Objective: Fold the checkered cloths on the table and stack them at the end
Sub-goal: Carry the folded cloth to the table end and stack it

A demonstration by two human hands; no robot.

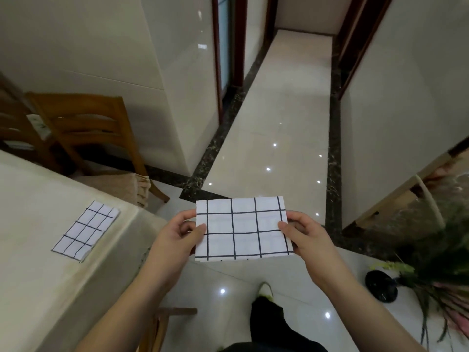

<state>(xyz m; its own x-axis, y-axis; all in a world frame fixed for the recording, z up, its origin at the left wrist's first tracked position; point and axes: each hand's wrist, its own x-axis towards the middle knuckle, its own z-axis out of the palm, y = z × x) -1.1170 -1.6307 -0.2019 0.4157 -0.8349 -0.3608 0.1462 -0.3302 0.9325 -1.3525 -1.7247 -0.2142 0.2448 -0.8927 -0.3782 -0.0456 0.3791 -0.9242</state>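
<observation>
A folded white cloth with a dark grid (243, 228) is held flat in the air over the floor, to the right of the table. My left hand (177, 235) pinches its left edge with the thumb on top. On the opposite side, my right hand (307, 235) pinches the right edge the same way. A second folded checkered cloth (86, 231) lies flat on the cream table (38, 262), near its right edge and left of my left hand.
A wooden chair (83, 128) with a beige cushion stands behind the table. Glossy tiled floor (279, 138) stretches ahead down a corridor. A plant (436, 270) and a black round object (380, 285) sit at the lower right. My leg and foot (266, 311) show below.
</observation>
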